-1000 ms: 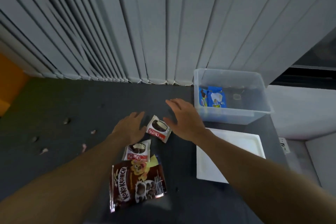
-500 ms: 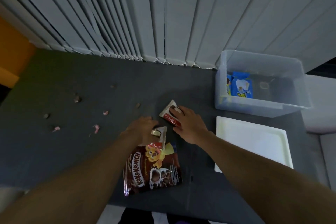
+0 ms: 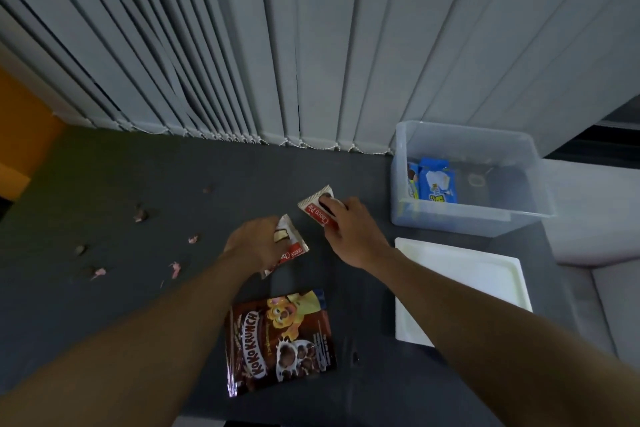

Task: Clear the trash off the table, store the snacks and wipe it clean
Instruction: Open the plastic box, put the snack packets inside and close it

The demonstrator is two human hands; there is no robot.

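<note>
Left hand [image 3: 258, 243] grips Choco Pie packet [image 3: 295, 247] mid-table, fingers curled round it. Right hand [image 3: 349, 232] pinches second Choco Pie packet [image 3: 316, 210], just right. Clear bin [image 3: 450, 220] far right, bare table [image 3: 104, 305] between. Koko Krunch bag [image 3: 280, 340] at near edge. Pink scraps [image 3: 140, 215] left.

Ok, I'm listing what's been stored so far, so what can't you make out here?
Head view:
1. Clear box, right half: dark things inside, too dim to name.
2. Pie packet in the left hand: the hand covers much of it.
3. Bits on the table: too small to identify.
</note>
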